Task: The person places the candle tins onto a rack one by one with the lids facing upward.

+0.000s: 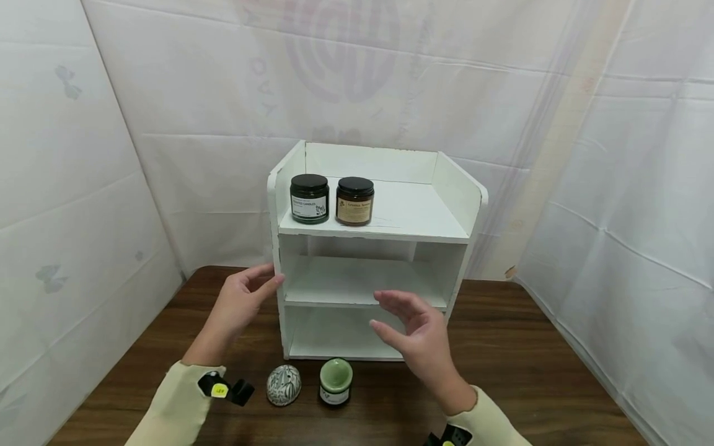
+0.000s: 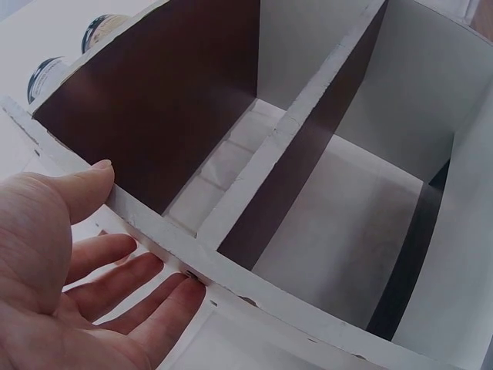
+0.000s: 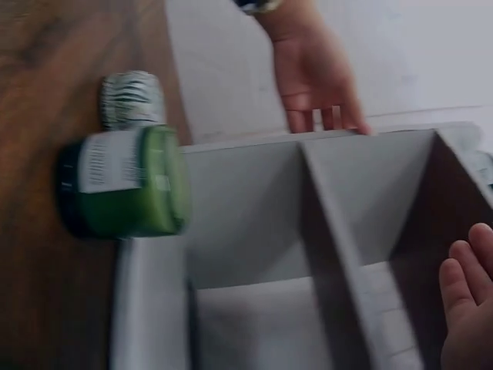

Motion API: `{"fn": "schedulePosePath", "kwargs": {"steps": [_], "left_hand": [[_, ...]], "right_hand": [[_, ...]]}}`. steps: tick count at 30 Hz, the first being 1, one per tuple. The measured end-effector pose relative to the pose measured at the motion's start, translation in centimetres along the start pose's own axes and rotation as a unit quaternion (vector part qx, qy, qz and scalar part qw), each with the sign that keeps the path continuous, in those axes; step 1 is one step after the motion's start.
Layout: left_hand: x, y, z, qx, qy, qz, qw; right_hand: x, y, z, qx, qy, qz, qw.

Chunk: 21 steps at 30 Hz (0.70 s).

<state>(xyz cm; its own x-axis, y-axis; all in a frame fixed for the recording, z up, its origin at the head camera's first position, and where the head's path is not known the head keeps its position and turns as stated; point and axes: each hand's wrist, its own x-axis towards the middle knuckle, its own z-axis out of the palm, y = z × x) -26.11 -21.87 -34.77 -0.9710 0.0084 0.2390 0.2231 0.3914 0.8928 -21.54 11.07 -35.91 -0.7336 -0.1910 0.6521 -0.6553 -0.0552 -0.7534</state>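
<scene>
A white three-level shelf unit (image 1: 368,298) stands on the table. My left hand (image 1: 241,299) touches its left side panel (image 2: 223,266), thumb tip at the front edge and fingers along the outer face. My right hand (image 1: 419,337) is in front of the shelf's right half, fingers loosely bent and thumb apart, holding nothing. Two black-lidded candle jars sit on the top level: a dark green one (image 1: 309,199) at the left and an amber one (image 1: 354,202) beside it. On the table before the shelf are a green candle jar (image 1: 336,382) and a rounded, black-and-white patterned object (image 1: 283,385).
The dark brown wooden table (image 1: 519,365) extends to both sides of the shelf. White sheeting (image 1: 212,155) hangs behind and at both sides. The middle level (image 1: 357,280) and the bottom level (image 1: 340,334) face forward, with raised panels around the top.
</scene>
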Motion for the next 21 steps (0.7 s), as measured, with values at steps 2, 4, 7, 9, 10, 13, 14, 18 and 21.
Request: {"fn": "schedulePosePath", "kwargs": {"steps": [2, 4, 7, 9, 10, 13, 14, 18, 21], "left_hand": [[0.0, 0.0, 0.0, -0.001, -0.001, 0.0, 1.0], [0.0, 0.0, 0.0, -0.001, -0.001, 0.001, 1.0], [0.0, 0.0, 0.0, -0.002, -0.001, 0.002, 1.0], [0.0, 0.1, 0.0, 0.0, -0.001, 0.003, 1.0], [0.0, 0.1, 0.0, 0.0, -0.001, 0.003, 1.0], [0.1, 0.1, 0.0, 0.001, 0.0, 0.003, 1.0], [0.1, 0.1, 0.0, -0.001, 0.001, 0.003, 1.0], [0.0, 0.1, 0.0, -0.004, 0.001, 0.002, 1.0], [0.0, 0.1, 0.0, -0.003, 0.001, 0.004, 1.0]], "right_hand": [[-0.6, 0.9, 0.3, 0.002, 0.003, 0.008, 1.0], [-1.1, 1.7, 0.5, 0.006, 0.006, 0.022, 0.9997], [-1.8, 2.7, 0.7, 0.011, 0.01, 0.046, 0.9988], [-2.2, 3.2, 0.9, 0.014, 0.014, 0.063, 0.9978], [-2.3, 3.5, 0.9, 0.017, 0.015, 0.07, 0.9973], [-2.8, 4.2, 1.0, 0.022, 0.017, 0.094, 0.9952], [-2.9, 4.5, 1.0, 0.023, 0.016, 0.101, 0.9944], [-3.3, 5.3, 1.1, 0.031, 0.015, 0.119, 0.9923], [-3.4, 5.7, 1.3, 0.036, 0.015, 0.131, 0.9906]]}}
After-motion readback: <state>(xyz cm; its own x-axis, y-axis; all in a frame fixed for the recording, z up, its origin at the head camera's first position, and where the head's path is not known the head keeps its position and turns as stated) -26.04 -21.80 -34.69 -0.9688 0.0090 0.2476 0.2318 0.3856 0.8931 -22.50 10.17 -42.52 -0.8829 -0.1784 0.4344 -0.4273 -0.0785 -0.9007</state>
